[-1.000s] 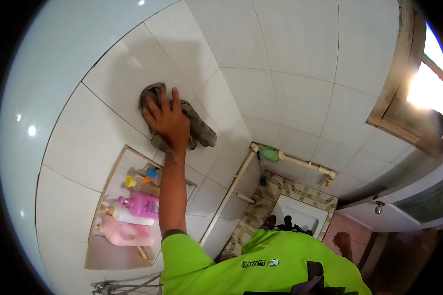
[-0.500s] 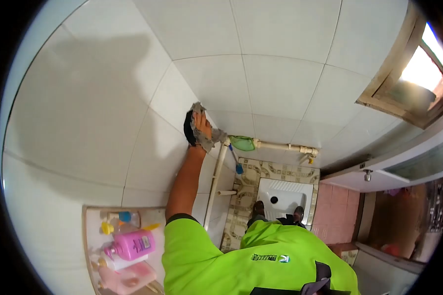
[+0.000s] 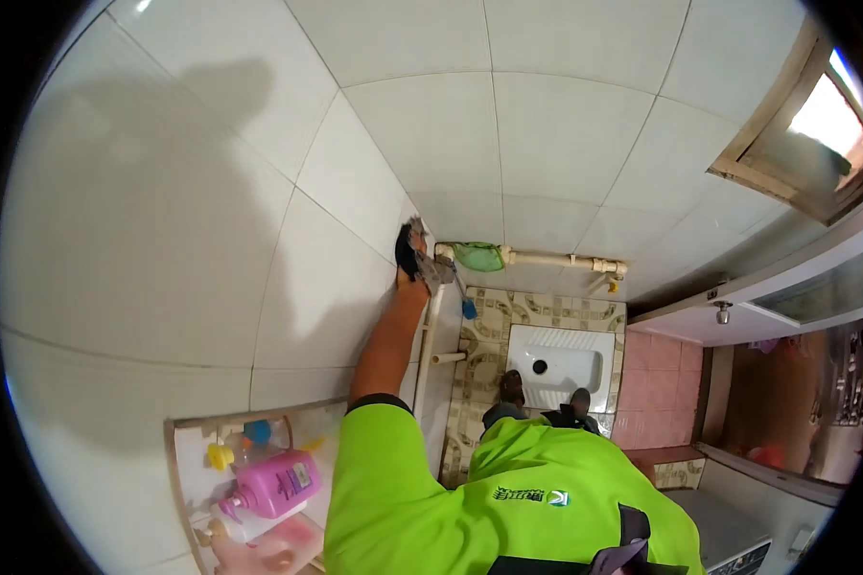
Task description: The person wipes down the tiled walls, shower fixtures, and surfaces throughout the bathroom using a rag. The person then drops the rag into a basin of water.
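Note:
My left hand (image 3: 414,266) is pressed to the tiled wall (image 3: 331,235) near the corner, its fingers on a dark grey cloth (image 3: 437,272). The cloth lies between the hand and the tiles, and part of it hangs towards the pipe joint. Just right of the hand, a green mesh bundle (image 3: 479,256) sits on the cream pipe (image 3: 544,260). My right hand is out of view.
A wall niche (image 3: 172,479) at the lower left holds a pink bottle (image 3: 276,482) and other bottles. Below is a squat toilet (image 3: 585,369) with my feet on it. A blue brush (image 3: 469,309) stands in the corner. At right are a window (image 3: 738,171) and a door (image 3: 695,321).
My left hand has moved with the cloth down and right along the wall into the corner. The view has shifted, and the right hand seen earlier at the lower right is gone.

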The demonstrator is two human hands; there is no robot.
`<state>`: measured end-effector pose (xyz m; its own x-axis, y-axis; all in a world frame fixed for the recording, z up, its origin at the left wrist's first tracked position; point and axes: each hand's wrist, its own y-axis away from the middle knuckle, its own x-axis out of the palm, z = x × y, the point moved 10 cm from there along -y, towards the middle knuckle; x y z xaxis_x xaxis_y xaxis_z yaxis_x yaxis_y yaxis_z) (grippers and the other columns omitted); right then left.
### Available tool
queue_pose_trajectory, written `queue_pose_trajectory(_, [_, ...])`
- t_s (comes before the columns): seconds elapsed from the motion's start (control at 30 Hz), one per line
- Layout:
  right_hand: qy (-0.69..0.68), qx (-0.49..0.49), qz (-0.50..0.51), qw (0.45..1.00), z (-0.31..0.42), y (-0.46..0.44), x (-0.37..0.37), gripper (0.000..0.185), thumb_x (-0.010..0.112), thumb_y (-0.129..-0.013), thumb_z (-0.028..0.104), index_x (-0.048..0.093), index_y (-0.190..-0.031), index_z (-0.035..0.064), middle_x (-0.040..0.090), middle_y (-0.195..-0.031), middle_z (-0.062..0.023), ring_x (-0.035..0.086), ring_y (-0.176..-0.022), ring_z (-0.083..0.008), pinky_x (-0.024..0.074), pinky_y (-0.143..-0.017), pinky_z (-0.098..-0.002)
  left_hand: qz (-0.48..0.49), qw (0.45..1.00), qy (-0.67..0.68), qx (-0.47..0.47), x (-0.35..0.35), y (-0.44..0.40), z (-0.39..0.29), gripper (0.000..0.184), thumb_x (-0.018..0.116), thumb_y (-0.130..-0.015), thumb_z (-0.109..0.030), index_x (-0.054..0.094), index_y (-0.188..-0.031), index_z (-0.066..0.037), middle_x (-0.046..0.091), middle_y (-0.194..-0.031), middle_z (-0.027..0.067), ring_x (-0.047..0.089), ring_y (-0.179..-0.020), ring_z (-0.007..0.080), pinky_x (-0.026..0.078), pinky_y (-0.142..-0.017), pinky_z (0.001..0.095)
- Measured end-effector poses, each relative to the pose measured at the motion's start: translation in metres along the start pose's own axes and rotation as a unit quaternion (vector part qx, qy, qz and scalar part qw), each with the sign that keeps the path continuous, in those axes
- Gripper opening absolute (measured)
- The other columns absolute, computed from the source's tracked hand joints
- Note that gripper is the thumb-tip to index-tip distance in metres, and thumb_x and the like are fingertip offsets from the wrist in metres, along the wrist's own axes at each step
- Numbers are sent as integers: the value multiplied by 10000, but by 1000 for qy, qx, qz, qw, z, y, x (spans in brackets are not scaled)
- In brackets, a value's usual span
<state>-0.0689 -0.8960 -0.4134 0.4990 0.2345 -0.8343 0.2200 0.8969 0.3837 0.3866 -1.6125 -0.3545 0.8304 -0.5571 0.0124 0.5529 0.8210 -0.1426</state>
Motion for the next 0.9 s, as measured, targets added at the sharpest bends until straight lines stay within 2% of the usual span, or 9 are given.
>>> queue_pose_trajectory(0.07, [-28,49,-11,998,-3,-25,-28,188,647,-853,204,729,-885,37,709,-884,-182,693,-856,-334,553,-752,-431,2,1000,15,10,-18,44,-6,582,341,-1086,-348,261,-1575,-42,277,-1613,140,242,-1502,245,193,-1233,381])
queue_pose_trajectory(0.13, [178,-127,85,972,18,-39,-25,175,645,-848,197,718,-869,40,719,-914,-177,697,-845,-311,561,-751,-369,12,1000,5,25,-32,88,-12,576,332,-1087,-337,260,-1577,-42,254,-1629,136,228,-1508,253,168,-1241,405])
queue_pose_trajectory(0.23, [-3,-15,-77,997,-85,-45,6,195,669,-803,280,705,-797,89,720,-855,-42,685,-785,-233,561,-714,-374,40,998,-19,53,-47,151,-10,568,319,-1090,-322,258,-1579,-40,221,-1653,131,207,-1519,265,129,-1254,442])
queue_pose_trajectory(0.3, [12,-51,8,999,-65,-49,-18,201,662,-829,262,708,-842,67,733,-874,-71,696,-762,-242,563,-666,-373,72,993,32,90,-54,192,-3,582,313,-1082,-339,255,-1582,-46,205,-1659,136,185,-1528,278,109,-1260,448])
queue_pose_trajectory(0.4, [-319,13,17,947,-101,-54,-17,217,582,-926,240,698,-856,71,739,-847,-71,687,-650,-218,538,-527,-378,216,876,424,86,-69,262,20,600,308,-1066,-363,265,-1585,-66,182,-1670,125,165,-1537,269,104,-1259,450])
queue_pose_trajectory(0.57, [-99,-28,137,985,-102,-76,-30,287,541,-955,266,674,-785,77,726,-812,-84,654,-591,-213,514,-490,-356,348,638,686,-28,-107,343,98,611,341,-1048,-379,303,-1561,-48,375,-1599,65,316,-1486,226,163,-1251,406])
queue_pose_trajectory(0.6, [-104,-45,127,985,-115,-84,-19,287,556,-943,270,671,-761,80,723,-802,-82,651,-586,-217,512,-488,-353,333,764,550,38,-112,370,92,619,361,-1037,-396,350,-1538,-34,425,-1567,70,355,-1465,233,185,-1246,409])
queue_pose_trajectory(0.8, [-192,-163,107,962,-217,-163,59,277,642,-863,276,654,-644,106,707,-763,-64,639,-567,-245,506,-491,-354,197,762,615,-37,-130,458,145,438,521,-933,-258,565,-1304,-29,534,-1423,154,471,-1366,315,392,-1107,519])
queue_pose_trajectory(0.9, [-268,-24,154,951,-161,-174,9,167,607,-837,145,576,-698,59,627,-698,-105,622,-569,-224,458,-445,-347,132,801,584,-25,-154,476,189,334,628,-852,-237,665,-1117,-38,617,-1314,193,554,-1260,366,406,-1091,556])
